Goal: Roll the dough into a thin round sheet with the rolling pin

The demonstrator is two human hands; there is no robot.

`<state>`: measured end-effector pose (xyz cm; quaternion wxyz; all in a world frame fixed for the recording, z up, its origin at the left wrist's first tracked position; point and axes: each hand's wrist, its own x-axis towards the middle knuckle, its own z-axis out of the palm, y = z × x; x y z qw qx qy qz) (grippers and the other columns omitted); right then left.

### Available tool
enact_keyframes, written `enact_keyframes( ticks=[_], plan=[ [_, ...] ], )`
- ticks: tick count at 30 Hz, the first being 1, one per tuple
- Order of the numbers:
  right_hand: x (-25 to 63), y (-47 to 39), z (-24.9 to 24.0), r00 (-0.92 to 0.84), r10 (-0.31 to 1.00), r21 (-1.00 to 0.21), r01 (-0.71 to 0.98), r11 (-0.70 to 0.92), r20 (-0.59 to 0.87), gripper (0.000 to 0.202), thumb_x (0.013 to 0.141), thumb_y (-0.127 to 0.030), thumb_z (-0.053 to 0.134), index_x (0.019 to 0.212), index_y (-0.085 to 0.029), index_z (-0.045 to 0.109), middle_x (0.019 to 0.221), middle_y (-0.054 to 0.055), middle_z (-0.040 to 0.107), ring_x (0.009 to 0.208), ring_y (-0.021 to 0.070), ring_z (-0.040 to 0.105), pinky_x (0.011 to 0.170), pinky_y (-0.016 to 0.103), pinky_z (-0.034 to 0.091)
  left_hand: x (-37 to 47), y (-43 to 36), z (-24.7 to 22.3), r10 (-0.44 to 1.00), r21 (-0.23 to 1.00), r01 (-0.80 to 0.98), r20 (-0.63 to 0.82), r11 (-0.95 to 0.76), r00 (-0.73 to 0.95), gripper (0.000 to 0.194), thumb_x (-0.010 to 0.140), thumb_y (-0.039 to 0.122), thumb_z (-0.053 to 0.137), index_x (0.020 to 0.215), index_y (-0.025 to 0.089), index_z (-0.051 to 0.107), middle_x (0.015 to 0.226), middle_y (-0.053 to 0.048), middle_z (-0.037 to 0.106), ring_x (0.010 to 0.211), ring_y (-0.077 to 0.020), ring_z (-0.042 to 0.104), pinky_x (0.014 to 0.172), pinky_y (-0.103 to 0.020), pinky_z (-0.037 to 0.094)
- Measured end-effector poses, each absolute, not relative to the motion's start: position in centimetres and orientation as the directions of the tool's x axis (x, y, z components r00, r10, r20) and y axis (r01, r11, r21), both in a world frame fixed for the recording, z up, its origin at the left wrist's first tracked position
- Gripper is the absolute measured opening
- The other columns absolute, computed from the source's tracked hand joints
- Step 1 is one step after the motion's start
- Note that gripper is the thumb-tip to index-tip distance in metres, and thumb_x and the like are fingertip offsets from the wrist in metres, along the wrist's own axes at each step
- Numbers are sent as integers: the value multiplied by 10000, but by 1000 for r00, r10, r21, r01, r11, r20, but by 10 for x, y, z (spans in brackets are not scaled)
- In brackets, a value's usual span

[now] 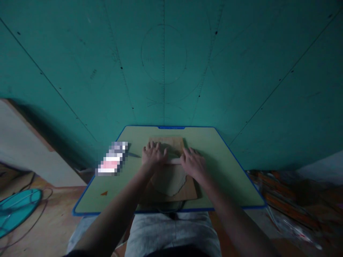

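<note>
A pale rolling pin lies crosswise on a thin, flat sheet of dough or clay; I cannot tell which. The sheet has a ragged right edge and rests on a wooden board. My left hand is over the pin's left end, its fingers reaching forward. Over the right end, my right hand is closed on the pin with bent fingers. Both palms hide the pin's ends, and only its middle shows. Beyond the pin, part of the sheet is in shadow.
The board lies on a blue-edged table against a green wall with drawn lines. At the left are a blurred-out object, a thin blade-like tool and a small orange scrap. Clutter lies on the floor at right.
</note>
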<state>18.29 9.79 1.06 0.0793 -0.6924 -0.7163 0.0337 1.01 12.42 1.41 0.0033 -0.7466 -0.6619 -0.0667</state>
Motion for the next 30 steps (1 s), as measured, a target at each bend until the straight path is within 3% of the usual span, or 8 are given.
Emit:
enact_keyframes(
  ticks=[5,7,12,18,25,30],
  plan=[
    [191,53,7,-205,966,-128,966,226,155,479,1029,-288,351,1429,-154,577,1456,141,594,1344,294,535,1130,427,385,4,76,8,980,48,986,131,-157,149,484,1007,335,383,1412,120,537,1516,-212,502,1413,-382,433,1119,-528,349],
    [194,42,9,-231,963,-164,954,253,140,466,1032,-285,347,1406,-176,603,1434,98,623,1353,276,534,1115,408,414,1,63,4,970,33,983,170,-180,172,495,1012,325,359,1417,105,540,1510,-219,508,1413,-383,445,1113,-519,373],
    [190,45,11,-180,981,-167,968,189,66,472,1048,-343,302,1374,-237,627,1452,78,610,1183,254,661,950,385,535,1,62,-2,953,0,986,259,-165,160,493,994,331,387,1382,103,588,1456,-215,566,1387,-386,485,1121,-528,381],
    [187,91,2,-111,982,-112,985,129,154,510,1015,-305,352,1469,-164,537,1546,177,486,1395,309,483,1121,440,401,10,105,1,968,32,990,220,-134,124,492,969,321,407,1391,128,571,1443,-171,590,1404,-358,468,1114,-517,390],
    [192,146,7,-63,998,-174,983,63,7,526,974,-310,379,1434,-127,558,1528,186,494,1375,313,489,1155,458,336,14,158,3,971,67,988,204,-137,121,384,996,345,400,1264,164,608,1312,-148,651,1306,-296,536,1058,-427,441],
    [189,148,10,-40,999,-170,985,37,-14,508,970,-305,398,1419,-140,570,1495,174,533,1351,305,513,1135,456,359,16,160,6,963,70,985,233,-158,138,379,995,326,394,1203,122,636,1285,-172,659,1260,-305,572,1046,-422,451]
  ],
)
